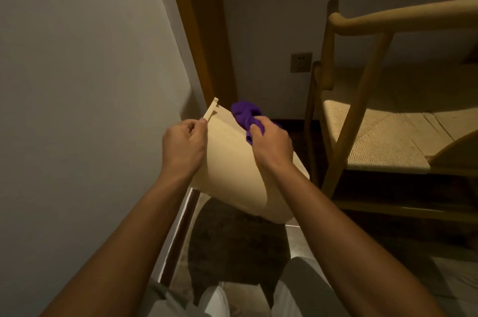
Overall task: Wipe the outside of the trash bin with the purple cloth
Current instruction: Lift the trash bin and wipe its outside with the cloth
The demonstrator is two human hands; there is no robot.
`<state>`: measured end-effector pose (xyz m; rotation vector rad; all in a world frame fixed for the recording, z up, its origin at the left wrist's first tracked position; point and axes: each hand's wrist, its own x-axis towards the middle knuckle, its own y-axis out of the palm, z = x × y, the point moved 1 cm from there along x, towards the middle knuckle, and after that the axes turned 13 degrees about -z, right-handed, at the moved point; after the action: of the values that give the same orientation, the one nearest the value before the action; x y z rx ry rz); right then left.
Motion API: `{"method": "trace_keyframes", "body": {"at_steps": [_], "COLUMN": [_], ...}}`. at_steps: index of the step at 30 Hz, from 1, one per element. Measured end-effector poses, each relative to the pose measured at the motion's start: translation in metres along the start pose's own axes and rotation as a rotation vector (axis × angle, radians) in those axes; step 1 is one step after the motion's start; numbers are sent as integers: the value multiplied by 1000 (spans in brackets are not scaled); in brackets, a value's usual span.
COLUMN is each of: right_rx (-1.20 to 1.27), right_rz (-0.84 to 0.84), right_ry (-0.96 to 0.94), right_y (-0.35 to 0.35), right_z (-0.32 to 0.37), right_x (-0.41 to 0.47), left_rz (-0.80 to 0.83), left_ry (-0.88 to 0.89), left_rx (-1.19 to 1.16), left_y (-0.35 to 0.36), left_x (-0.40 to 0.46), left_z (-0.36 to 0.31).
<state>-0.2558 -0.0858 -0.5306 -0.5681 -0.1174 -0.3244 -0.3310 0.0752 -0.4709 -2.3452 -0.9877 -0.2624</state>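
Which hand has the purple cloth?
The right hand grips the purple cloth; the left hand only holds the trash bin at its rim.

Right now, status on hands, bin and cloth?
Left hand grips the trash bin at its rim, bin tipped up. Right hand holds the purple cloth against the bin's outside. Wooden chair close on the right.
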Motion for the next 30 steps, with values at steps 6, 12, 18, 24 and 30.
{"method": "trace_keyframes", "body": {"at_steps": [6,12,18,24,30], "right_rx": [174,60,104,151,75], "right_rz": [-127,-106,-73,-220,-130], "right_ry": [-249,-291,-196,-247,-389], "right_y": [6,17,8,8,11], "right_z": [27,53,44,45,57], "right_x": [-73,-90,-17,-35,-64], "left_rz": [22,-2,-86,-57,-95], "left_ry": [11,32,38,22,-48], "left_rx": [70,87,-15,-31,-86], "left_y": [11,1,-13,-1,-6], "left_x": [5,12,2,3,13], "left_z": [-1,2,3,2,7]}}
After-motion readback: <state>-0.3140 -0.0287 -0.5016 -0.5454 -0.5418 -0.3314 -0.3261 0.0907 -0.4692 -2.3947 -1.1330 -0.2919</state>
